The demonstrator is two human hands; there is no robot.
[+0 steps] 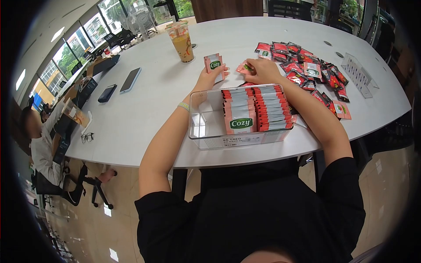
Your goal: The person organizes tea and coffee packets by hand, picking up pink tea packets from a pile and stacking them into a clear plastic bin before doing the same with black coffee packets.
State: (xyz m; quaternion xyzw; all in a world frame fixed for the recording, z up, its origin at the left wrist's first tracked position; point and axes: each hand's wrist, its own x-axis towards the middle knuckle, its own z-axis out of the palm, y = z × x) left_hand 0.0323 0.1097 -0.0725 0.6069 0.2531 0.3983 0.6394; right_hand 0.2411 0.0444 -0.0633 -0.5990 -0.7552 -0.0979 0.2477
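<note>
Left hand [208, 79]: I see it pinching at least one Cozy packet [213, 64].
Right hand [265, 71]: pinching another packet [242, 69].
Packets: I'd match faces, square edges.

Black top [245, 215], short sleeves [154, 209], yellowish wristband [184, 106] (left arm [164, 140])

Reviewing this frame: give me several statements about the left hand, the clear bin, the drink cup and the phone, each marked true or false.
1. The left hand holds a Cozy sachet. True.
2. The clear bin contains rows of sachets. True.
3. Those rows fill it end to end. False: its left part is bare.
4. The drink cup and phone are on the table. True.
5. That cup lies tipped over. False: it stands upright.
6. That phone is right of the cup. False: it is left.
</note>
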